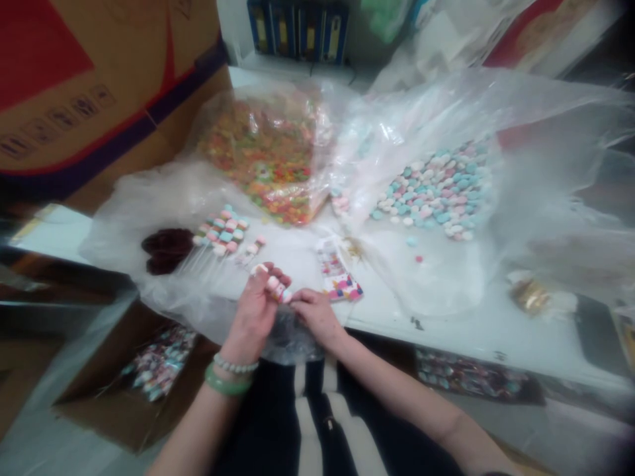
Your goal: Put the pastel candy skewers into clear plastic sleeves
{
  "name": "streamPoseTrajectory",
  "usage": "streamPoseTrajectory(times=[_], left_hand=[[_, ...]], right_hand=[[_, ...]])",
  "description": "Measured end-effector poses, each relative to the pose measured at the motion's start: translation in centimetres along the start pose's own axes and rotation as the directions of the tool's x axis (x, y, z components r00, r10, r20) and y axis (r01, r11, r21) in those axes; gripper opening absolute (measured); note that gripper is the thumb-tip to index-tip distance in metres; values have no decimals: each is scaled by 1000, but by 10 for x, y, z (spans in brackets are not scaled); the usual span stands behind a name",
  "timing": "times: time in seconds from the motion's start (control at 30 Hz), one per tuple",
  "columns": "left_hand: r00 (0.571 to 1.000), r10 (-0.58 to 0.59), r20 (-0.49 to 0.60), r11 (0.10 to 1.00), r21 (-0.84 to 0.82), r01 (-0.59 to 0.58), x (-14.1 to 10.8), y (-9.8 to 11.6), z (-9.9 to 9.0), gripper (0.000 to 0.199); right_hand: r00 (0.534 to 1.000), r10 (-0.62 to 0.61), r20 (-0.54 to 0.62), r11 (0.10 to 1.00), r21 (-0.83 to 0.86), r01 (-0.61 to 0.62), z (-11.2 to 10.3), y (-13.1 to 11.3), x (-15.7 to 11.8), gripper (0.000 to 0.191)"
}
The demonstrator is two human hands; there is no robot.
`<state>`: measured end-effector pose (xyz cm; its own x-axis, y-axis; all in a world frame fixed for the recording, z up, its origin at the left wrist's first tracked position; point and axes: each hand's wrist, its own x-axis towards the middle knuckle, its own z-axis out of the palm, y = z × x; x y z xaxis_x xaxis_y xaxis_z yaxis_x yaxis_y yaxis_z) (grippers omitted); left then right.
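While both hands work just above the counter (446,330) edge, the left hand (255,311) is half closed, fingers curled around a small pink-and-white candy piece (274,285), and the right hand (315,314) is nearly closed, its fingertips (292,299) touching that piece from the right. Below them sits a bunched clear plastic bag (292,337); whether either hand grips it, cannot tell. Left wrist carries a smooth green bangle (228,381) and a beaded bracelet (235,363). Left of the hands, a row of candy sticks (221,235) with rounded pastel pieces lies on a crinkled clear plastic sheet (119,225), thin white sticks running toward a dark red fuzzy bundle (166,251). Right of the hands are printed pink-and-white packets (337,274). Farther back, a clear bag of glossy orange-green candy (262,158) slumps beside a large heap of pastel pink, blue and white rounded candies (431,192) on clear plastic. A cardboard box (82,410) below the counter holds wrapped candy sticks (159,360).
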<state>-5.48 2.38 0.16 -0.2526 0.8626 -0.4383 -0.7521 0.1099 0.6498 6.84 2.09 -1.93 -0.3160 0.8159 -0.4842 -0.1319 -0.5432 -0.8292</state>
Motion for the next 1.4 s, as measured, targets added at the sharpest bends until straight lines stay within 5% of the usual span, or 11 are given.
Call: streamPoseTrajectory(times=[0.13,0.27,0.47,0.77,0.9,1.0,1.17,1.4], left_hand=[[997,-81,16,997,16,81,-1,-3,1,22],[990,-6,-144,998,-57,-2,5,3,3,10],[986,-23,-165,993,-122,3,8,5,6,19],[997,-54,52,991,124,47,-3,-11,3,31],[993,-96,68,984,158,84,-7,-23,5,36],[996,-84,38,985,157,77,-4,-20,3,37],[999,8,-34,985,171,-2,4,-5,0,31],[1000,-12,-21,929,370,18,2,-17,-3,30]], right_hand=[[992,87,93,966,234,-107,-1,-2,-2,17],[985,138,99,952,261,-160,-2,-2,-3,19],[988,137,71,944,291,-152,-1,0,0,18],[926,179,333,869,388,-308,-13,4,5,20],[960,138,245,850,468,-242,-13,7,9,23],[993,59,105,928,362,-94,-14,6,6,22],[998,-15,57,999,34,13,-19,-2,-2,13],[944,-328,-34,878,-381,291,-14,-6,5,12]])
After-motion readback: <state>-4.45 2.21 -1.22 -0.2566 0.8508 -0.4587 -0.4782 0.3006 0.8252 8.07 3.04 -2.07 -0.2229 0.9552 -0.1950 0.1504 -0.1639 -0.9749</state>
